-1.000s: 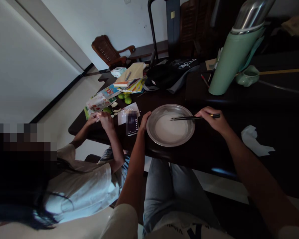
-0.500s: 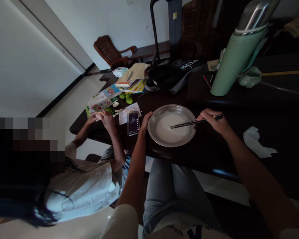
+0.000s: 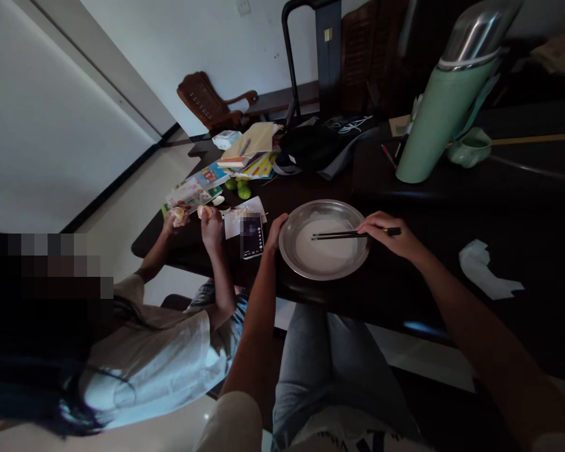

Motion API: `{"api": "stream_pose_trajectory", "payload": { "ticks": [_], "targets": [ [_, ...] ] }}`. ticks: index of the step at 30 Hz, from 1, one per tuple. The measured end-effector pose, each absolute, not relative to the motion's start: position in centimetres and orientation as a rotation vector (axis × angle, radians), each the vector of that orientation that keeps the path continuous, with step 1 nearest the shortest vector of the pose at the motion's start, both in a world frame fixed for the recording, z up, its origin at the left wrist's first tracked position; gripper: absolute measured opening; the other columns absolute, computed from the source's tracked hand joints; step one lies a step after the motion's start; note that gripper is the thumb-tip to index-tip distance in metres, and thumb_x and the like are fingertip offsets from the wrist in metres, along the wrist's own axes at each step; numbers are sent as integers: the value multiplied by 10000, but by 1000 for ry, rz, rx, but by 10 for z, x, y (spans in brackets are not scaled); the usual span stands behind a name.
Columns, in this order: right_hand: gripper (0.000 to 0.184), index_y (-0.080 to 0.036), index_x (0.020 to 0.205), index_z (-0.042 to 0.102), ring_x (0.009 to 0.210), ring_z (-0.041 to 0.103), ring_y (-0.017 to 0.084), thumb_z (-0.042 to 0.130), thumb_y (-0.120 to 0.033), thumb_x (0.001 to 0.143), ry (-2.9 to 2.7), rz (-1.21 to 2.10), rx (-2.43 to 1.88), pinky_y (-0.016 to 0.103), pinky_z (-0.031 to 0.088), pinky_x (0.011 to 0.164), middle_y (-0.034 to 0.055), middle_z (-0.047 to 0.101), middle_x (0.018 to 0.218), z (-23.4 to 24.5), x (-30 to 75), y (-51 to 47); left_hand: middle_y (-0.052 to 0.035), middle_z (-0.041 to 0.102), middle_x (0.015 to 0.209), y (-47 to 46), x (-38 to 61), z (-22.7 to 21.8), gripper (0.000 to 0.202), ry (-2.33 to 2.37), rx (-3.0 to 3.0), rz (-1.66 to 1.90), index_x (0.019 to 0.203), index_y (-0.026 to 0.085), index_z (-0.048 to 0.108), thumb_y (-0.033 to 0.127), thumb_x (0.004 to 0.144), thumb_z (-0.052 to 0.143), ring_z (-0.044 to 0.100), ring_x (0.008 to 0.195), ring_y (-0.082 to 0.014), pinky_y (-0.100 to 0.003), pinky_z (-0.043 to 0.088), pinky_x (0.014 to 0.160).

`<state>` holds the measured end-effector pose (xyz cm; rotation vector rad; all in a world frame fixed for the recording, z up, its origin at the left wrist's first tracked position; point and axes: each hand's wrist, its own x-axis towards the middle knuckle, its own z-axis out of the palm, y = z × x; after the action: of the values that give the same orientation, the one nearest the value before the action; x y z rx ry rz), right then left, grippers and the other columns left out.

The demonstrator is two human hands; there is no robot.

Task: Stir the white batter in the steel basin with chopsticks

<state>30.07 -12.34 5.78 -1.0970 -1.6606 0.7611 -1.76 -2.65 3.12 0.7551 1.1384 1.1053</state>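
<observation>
A round metal bowl [image 3: 287, 254] stands on the dark table in front of me, with a milky white liquid [image 3: 327, 248] in its bottom. My left hand [image 3: 276, 231] grips the bowl's left rim, fingers partly hidden behind it. My right hand [image 3: 388, 233] is closed around a pair of dark chopsticks [image 3: 336, 236]. Their tips are slightly apart and reach into the liquid, while the hand sits over the bowl's right rim. Just left of my left hand, a phone [image 3: 252, 237] with a lit screen lies on a white paper [image 3: 233, 226].
At left a person [image 3: 169, 358] holds two pieces of peeled citrus [image 3: 205, 212]. Green citrus fruits [image 3: 243, 189], books [image 3: 252, 147] and a black bag [image 3: 320, 147] lie farther back. A green thermos [image 3: 445, 113] and small green cup [image 3: 471, 147] stand right of them; crumpled tissue [image 3: 487, 269] lies at right.
My right hand has shifted left with the chopsticks, whose tips moved left in the liquid and spread apart. The other person's hands have separated, each with a piece of citrus.
</observation>
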Motion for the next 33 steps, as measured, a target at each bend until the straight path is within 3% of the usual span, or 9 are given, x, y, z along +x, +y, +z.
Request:
{"api": "stream_pose_trajectory", "payload": {
  "ticks": [6,13,18,23,29,33],
  "targets": [
    [434,-267,667,722,785,664,241,572,-584,921,-1496,693,-1194,429,520,816,51,701,755,59,312,-122,51,540,553,-26,-17,27,279,1107,776,1118,632,169,557,311,777,749,462,492,-76,-215,372,506],
    [300,-280,771,768,836,665,237,636,-521,893,-1644,736,-1165,414,522,812,49,699,835,56,304,-124,53,545,558,-26,-14,28,293,1123,742,1106,638,174,537,320,762,759,480,495,-80,-219,383,521],
    [426,-269,636,705,777,652,229,568,-543,931,-1532,685,-1146,413,523,802,46,670,749,59,311,-123,57,536,554,-27,-13,28,294,1124,737,1115,628,174,532,315,762,752,472,489,-78,-221,367,513],
    [333,-286,752,762,852,674,243,628,-557,891,-1626,726,-1145,423,541,821,41,722,821,60,306,-123,54,539,562,-27,-13,28,295,1141,733,1105,633,176,544,330,771,755,484,495,-87,-229,380,527],
    [434,-284,649,725,773,672,245,571,-585,922,-1509,700,-1162,439,539,812,58,711,750,61,313,-119,50,535,563,-25,-13,29,294,1154,759,1117,621,174,547,305,787,751,475,503,-86,-227,378,528],
    [381,-275,721,759,816,686,240,605,-574,901,-1614,785,-1133,414,545,803,48,725,797,57,305,-121,48,532,549,-25,-13,29,286,1177,744,1111,623,171,550,276,828,721,450,498,-85,-230,372,529]
  ]
}}
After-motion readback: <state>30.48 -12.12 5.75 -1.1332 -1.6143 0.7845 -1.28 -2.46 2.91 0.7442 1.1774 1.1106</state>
